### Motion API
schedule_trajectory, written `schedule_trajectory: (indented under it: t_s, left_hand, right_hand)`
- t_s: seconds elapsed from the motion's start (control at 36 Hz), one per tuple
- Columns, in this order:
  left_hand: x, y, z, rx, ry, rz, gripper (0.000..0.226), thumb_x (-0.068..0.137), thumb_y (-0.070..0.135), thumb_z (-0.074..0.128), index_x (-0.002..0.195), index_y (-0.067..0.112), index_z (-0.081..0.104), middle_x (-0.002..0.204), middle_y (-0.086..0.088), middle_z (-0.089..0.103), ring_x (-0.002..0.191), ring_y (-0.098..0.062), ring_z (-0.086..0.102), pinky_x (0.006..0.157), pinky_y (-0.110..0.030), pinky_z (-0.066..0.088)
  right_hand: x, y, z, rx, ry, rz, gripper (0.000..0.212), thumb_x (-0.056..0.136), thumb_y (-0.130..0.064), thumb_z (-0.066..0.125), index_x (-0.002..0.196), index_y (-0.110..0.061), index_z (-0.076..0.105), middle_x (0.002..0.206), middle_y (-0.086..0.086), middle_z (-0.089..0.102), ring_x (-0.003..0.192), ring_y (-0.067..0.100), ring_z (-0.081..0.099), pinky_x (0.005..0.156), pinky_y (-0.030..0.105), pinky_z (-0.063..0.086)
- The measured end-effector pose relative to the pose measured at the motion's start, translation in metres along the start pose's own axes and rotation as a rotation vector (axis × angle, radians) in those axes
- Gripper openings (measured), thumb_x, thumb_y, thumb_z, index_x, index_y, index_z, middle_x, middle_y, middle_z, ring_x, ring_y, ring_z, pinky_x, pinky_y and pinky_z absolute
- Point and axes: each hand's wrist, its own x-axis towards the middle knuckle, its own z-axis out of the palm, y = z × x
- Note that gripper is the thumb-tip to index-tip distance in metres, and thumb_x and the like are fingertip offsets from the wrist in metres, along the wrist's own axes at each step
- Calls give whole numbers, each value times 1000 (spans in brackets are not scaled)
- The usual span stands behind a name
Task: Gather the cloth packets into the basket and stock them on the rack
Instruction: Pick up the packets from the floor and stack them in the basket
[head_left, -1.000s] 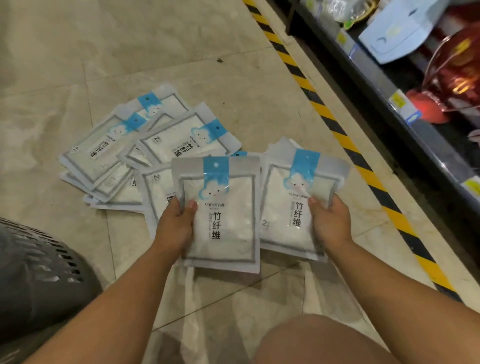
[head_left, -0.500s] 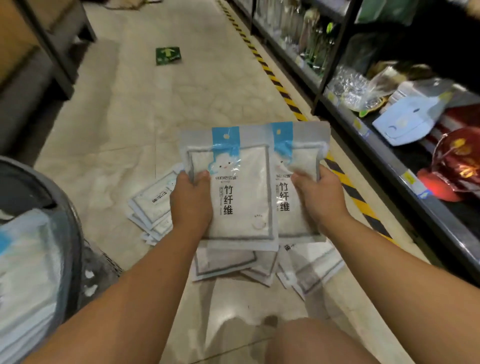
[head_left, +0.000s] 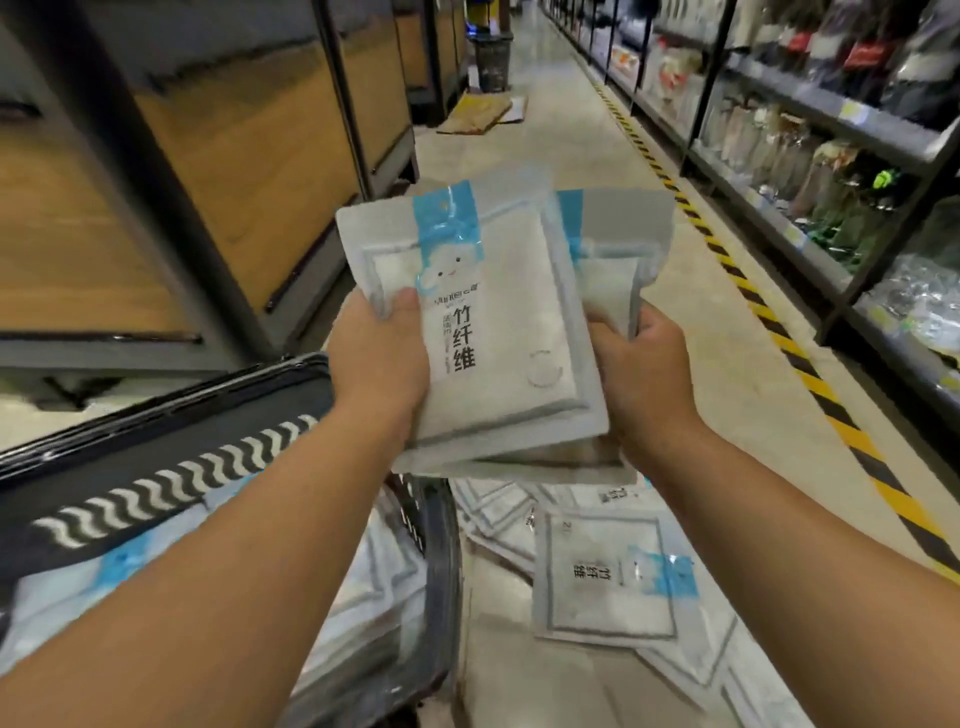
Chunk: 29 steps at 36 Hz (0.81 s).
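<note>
Cloth packets (head_left: 498, 332), a stack of at least two, hang mid-view in both hands in a shop aisle; the pale tiled floor (head_left: 571, 156) runs far ahead between wood-panelled units (head_left: 244, 171) on the left and a stocked rack (head_left: 841, 124) on the right; a dark basket (head_left: 234, 410) with zigzag slots fills the near left, and packets in the basket (head_left: 363, 597) lie flat inside, partly hidden by the left forearm; its right wall stands between them and a loose pile (head_left: 608, 577) on the floor at the near right, packets overlapping, the top one face up with its blue band to the right; the stack hangs above that wall and the pile, hiding the floor behind it; its front packet stands upright, the one behind juts out to the right; the left hand (head_left: 379, 358) grips the stack's left edge, thumb on the front face; the right hand (head_left: 644, 374) grips the right edge, thumb on the front, fingers hidden behind; a yellow-and-black stripe (head_left: 810, 374) edges the floor along the rack; flattened cardboard (head_left: 483, 114) lies far up the aisle; a dark bin (head_left: 492, 60) stands beyond it.
</note>
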Motion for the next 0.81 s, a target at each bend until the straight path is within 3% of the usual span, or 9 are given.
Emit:
schedule_trajectory:
  t_s: [0.08, 0.17, 0.25, 0.33, 0.5, 0.56, 0.64, 0.72, 0.81]
  left_hand:
    - [12, 4, -35, 72, 15, 77, 18, 100, 35, 52, 95, 19, 58, 84, 12, 60, 80, -13, 56, 70, -28, 41]
    - [24, -13, -76, 134, 87, 59, 16, 100, 37, 53, 94, 22, 55, 80, 16, 55, 71, 1, 50, 54, -10, 32]
    - [29, -36, -122, 152, 158, -7, 18, 99, 39, 53, 90, 23, 55, 83, 12, 58, 75, -8, 53, 60, -22, 37]
    - [28, -59, -165, 218, 193, -40, 20, 99, 39, 52, 94, 21, 57, 86, 8, 61, 79, -14, 56, 66, -32, 41]
    - [17, -112, -236, 390, 234, -176, 24, 101, 36, 51, 86, 17, 51, 81, 4, 53, 72, -16, 48, 59, -31, 31]
    - [8, -128, -252, 439, 220, -250, 28, 101, 38, 50, 85, 15, 49, 81, 1, 52, 74, -20, 49, 62, -35, 32]
    - [-5, -153, -269, 533, 182, -342, 30, 101, 39, 49, 92, 10, 51, 88, -3, 55, 83, -26, 49, 71, -35, 35]
    - [-19, -175, -280, 605, 142, -421, 29, 102, 37, 48, 97, 8, 52, 95, -8, 56, 85, -26, 47, 73, -34, 35]
    - [-36, -198, -286, 656, 102, -515, 30, 102, 34, 48, 106, 6, 56, 109, -16, 62, 92, -31, 52, 78, -36, 40]
  right_hand:
    - [-6, -9, 36, 5, -58, -15, 12, 93, -19, 69, 81, -18, 67, 70, -10, 72, 60, 3, 63, 54, 20, 51]
    - [-10, -12, 69, -7, -114, -5, 4, 91, -18, 70, 88, -20, 70, 78, -10, 74, 68, 5, 68, 61, 22, 57]
    - [-17, -11, 102, -30, -172, 25, 8, 90, -15, 69, 86, -22, 70, 75, -14, 73, 66, 1, 66, 58, 20, 53]
    - [-28, -7, 137, -42, -227, 74, 7, 88, -15, 69, 85, -22, 71, 78, -9, 75, 73, 13, 71, 66, 31, 57]
    - [-56, 7, 200, -126, -370, 182, 9, 86, -15, 64, 91, -19, 71, 80, -3, 76, 75, 21, 73, 72, 38, 60]
    - [-67, 15, 214, -157, -418, 226, 11, 86, -13, 63, 92, -19, 71, 83, -2, 76, 77, 22, 73, 73, 38, 60]
    - [-83, 29, 227, -206, -487, 279, 14, 88, -10, 62, 91, -22, 71, 86, -2, 76, 79, 21, 73, 70, 34, 59]
    - [-97, 43, 230, -281, -530, 304, 15, 90, -9, 60, 89, -21, 69, 85, -2, 73, 76, 16, 69, 56, 25, 49]
    - [-104, 62, 227, -395, -573, 343, 17, 89, -9, 57, 98, -19, 68, 88, 1, 72, 81, 22, 68, 65, 31, 54]
